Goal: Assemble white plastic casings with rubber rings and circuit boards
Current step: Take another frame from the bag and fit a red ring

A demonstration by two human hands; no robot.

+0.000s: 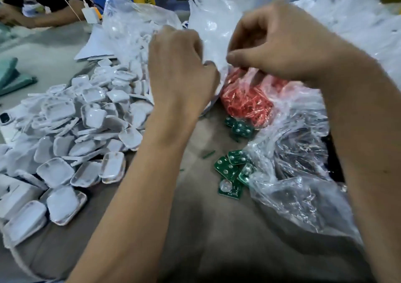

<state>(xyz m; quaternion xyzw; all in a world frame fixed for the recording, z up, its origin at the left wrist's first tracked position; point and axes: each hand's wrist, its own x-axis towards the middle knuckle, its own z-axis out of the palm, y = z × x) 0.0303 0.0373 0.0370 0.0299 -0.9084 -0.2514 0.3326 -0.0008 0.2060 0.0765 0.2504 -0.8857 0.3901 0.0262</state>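
2 hands [219, 65] pinch plastic bag [217, 33] | board [230, 188] print unreadable

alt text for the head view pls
Two hands, left hand and right hand, work together at a clear bag of red rubber rings. White casings are heaped to the left; green circuit boards lie between the forearms.

We see both bare forearms reaching forward and converging. Our left hand [182, 65] is curled into a loose fist, knuckles up. Our right hand [280, 41] sits just beside it, fingers curled downward, thumb extended toward the left.
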